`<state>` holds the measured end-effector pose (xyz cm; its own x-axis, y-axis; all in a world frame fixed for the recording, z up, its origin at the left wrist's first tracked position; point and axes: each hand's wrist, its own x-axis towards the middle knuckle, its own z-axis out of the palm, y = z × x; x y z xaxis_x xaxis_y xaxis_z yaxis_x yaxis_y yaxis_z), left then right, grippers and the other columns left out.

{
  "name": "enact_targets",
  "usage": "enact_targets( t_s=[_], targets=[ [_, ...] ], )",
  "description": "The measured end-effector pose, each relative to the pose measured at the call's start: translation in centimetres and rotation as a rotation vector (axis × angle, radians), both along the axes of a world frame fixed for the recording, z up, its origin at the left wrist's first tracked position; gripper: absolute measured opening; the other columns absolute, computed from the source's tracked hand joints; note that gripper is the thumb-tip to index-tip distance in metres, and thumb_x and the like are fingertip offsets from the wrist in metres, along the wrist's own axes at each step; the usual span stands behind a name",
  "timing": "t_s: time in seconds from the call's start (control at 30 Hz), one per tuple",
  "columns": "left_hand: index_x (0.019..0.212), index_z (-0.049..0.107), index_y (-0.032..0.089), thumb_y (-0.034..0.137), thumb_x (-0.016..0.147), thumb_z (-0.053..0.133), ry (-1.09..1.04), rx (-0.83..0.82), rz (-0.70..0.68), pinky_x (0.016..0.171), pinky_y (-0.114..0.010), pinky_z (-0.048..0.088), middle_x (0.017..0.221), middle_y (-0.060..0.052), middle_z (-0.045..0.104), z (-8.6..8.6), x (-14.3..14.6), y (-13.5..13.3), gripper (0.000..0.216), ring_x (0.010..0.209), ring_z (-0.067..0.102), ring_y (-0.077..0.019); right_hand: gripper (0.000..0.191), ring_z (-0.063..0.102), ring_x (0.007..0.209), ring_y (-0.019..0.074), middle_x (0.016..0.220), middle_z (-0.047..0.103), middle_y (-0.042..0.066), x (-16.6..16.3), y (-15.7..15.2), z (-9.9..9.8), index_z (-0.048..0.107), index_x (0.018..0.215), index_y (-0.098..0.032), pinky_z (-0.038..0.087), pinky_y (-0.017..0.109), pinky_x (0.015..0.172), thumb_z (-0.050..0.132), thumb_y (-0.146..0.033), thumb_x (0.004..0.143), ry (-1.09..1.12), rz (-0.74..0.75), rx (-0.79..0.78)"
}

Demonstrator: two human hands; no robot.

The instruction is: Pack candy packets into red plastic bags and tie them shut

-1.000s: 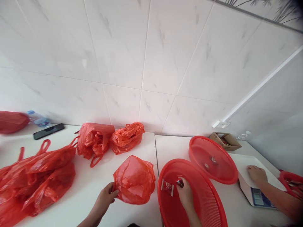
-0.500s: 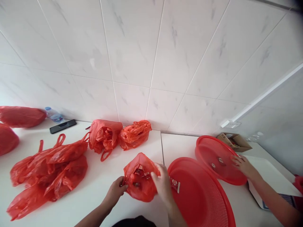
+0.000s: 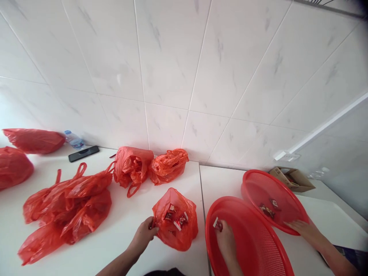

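Note:
My left hand [image 3: 143, 237] pinches the edge of an open red plastic bag [image 3: 176, 219] on the white table [image 3: 123, 226]; several small wrapped candies show inside it. My right hand [image 3: 225, 240] rests inside the near red mesh basket [image 3: 253, 249], its fingers closed on a small candy packet [image 3: 217, 224]. A second red basket [image 3: 273, 201] stands behind, with a few candies in it. Another person's hand [image 3: 304, 229] touches that basket's near rim.
Several filled red bags [image 3: 69, 203] lie at the left, two more [image 3: 149, 166] against the tiled wall. A black phone [image 3: 83, 153] and a water bottle [image 3: 74, 140] sit at the back left. A cardboard box [image 3: 293, 179] stands at the back right.
My right hand left the bag's mouth and moved right into the near basket, onto a candy packet. The other person's hand drew back from inside the far basket to its near rim.

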<state>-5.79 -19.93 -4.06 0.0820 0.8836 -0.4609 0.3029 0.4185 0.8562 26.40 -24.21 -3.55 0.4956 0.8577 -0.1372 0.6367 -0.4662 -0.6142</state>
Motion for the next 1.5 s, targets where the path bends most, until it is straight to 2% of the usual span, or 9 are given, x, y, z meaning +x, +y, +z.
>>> enact_targets(
  t_s=[0.13,0.27,0.43,0.57,0.73,0.93,1.13,1.33,1.5],
  targets=[
    [0.069,0.049,0.022,0.03,0.058,0.054,-0.009,-0.01,0.009,0.06,-0.027,0.04,0.066,0.003,0.052,-0.2,-0.2,0.0,0.014,0.065,0.05,-0.0156,0.03,0.064,0.097,0.0243,0.105,0.067,0.011,-3.1,1.0,1.7,0.059,0.104,-0.02,0.051,0.033,0.084,0.049,-0.039,0.083,0.186,0.022,0.164],
    [0.067,0.048,0.022,0.032,0.056,0.054,-0.009,-0.019,0.0,0.058,-0.027,0.039,0.065,0.004,0.052,-0.4,-0.1,0.4,0.016,0.063,0.05,-0.0154,0.041,0.063,0.099,0.0229,0.108,0.065,0.009,-8.1,2.1,3.8,0.053,0.114,-0.021,0.053,0.031,0.083,0.057,-0.04,0.077,0.397,0.222,0.193],
    [0.068,0.048,0.022,0.03,0.059,0.054,-0.029,-0.005,0.001,0.061,-0.027,0.041,0.066,0.004,0.054,0.1,-0.1,0.1,0.014,0.066,0.054,-0.0164,0.068,0.045,0.129,0.027,0.135,0.049,0.012,-10.8,3.1,2.1,0.038,0.136,-0.02,0.04,0.039,0.106,0.06,-0.03,0.072,0.184,0.238,0.227],
    [0.069,0.05,0.022,0.027,0.061,0.054,-0.036,0.0,0.006,0.061,-0.028,0.042,0.067,0.002,0.059,0.6,-0.3,-0.4,0.011,0.067,0.056,-0.0171,0.07,0.038,0.135,0.0314,0.144,0.039,0.021,-10.3,3.5,-0.6,0.031,0.139,-0.01,0.038,0.042,0.106,0.053,-0.024,0.075,0.036,0.162,0.143],
    [0.087,0.059,0.02,0.034,0.068,0.059,-0.153,-0.031,0.055,0.065,-0.029,0.045,0.075,0.001,0.063,2.1,-0.3,0.3,0.023,0.071,0.06,-0.0169,0.028,0.068,0.082,0.0215,0.092,0.07,0.01,-9.0,4.5,0.0,0.058,0.099,-0.019,0.047,0.029,0.07,0.043,-0.015,0.076,0.108,0.276,-0.155],
    [0.076,0.056,0.017,0.043,0.073,0.065,-0.323,0.159,0.13,0.068,-0.031,0.048,0.07,0.0,0.062,5.5,-1.5,3.3,0.028,0.065,0.057,-0.0155,0.015,0.06,0.067,0.0186,0.074,0.066,0.003,-5.7,4.9,5.0,0.054,0.076,-0.024,0.04,0.027,0.061,0.041,-0.029,0.082,0.121,0.187,-0.023],
    [0.079,0.058,0.019,0.042,0.079,0.059,-0.134,0.399,0.117,0.069,-0.03,0.046,0.074,0.0,0.06,8.4,-2.9,4.8,0.024,0.071,0.057,-0.0173,0.026,0.062,0.084,0.0207,0.088,0.067,0.003,-3.0,2.9,9.8,0.057,0.078,-0.023,0.047,0.03,0.071,0.055,-0.049,0.079,0.836,0.126,0.155],
    [0.077,0.059,0.021,0.031,0.082,0.053,0.087,0.6,-0.019,0.071,-0.029,0.046,0.085,-0.002,0.061,11.0,-2.9,5.0,0.013,0.079,0.057,-0.0175,0.022,0.06,0.079,0.0203,0.081,0.067,0.003,-2.8,2.2,10.1,0.063,0.079,-0.022,0.047,0.032,0.074,0.061,-0.044,0.077,0.708,0.074,0.196],
    [0.073,0.056,0.021,0.024,0.08,0.052,0.194,0.598,-0.14,0.066,-0.027,0.042,0.082,-0.001,0.059,13.4,-1.7,4.3,0.009,0.076,0.055,-0.0166,0.028,0.062,0.098,0.0242,0.1,0.069,0.006,-3.3,2.5,9.4,0.065,0.094,-0.024,0.048,0.035,0.084,0.064,-0.045,0.076,0.829,-0.004,0.237]
  ],
)
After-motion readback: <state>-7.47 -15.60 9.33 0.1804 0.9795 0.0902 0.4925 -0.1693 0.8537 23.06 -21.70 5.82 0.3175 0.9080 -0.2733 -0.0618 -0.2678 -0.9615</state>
